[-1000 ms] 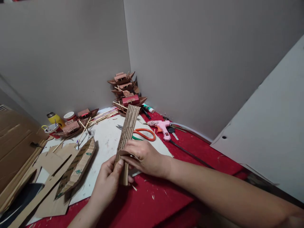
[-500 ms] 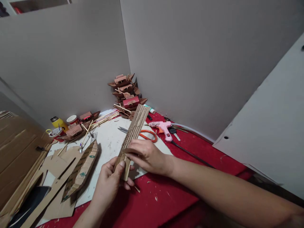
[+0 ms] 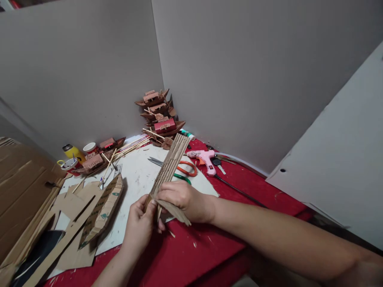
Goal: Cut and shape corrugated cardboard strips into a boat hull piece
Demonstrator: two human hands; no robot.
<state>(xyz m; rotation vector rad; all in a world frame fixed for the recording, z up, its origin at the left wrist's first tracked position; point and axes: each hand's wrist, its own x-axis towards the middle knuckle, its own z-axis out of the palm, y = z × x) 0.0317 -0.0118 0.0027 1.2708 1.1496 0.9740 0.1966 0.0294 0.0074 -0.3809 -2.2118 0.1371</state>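
Cardboard strip (image 3: 170, 163), ridges mostly bared, is pinched by left hand (image 3: 139, 221); paper flap (image 3: 176, 212), pinched by right hand (image 3: 186, 198), seems not yet detached

Craft workspace — glue gun (image 3: 207, 156) (pink)

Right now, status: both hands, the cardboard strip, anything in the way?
Left hand gripping corrugated cardboard strip near its lower end. Right hand pinching a loose flap of it. Scissors partly hidden behind strip; glue gun to their right.
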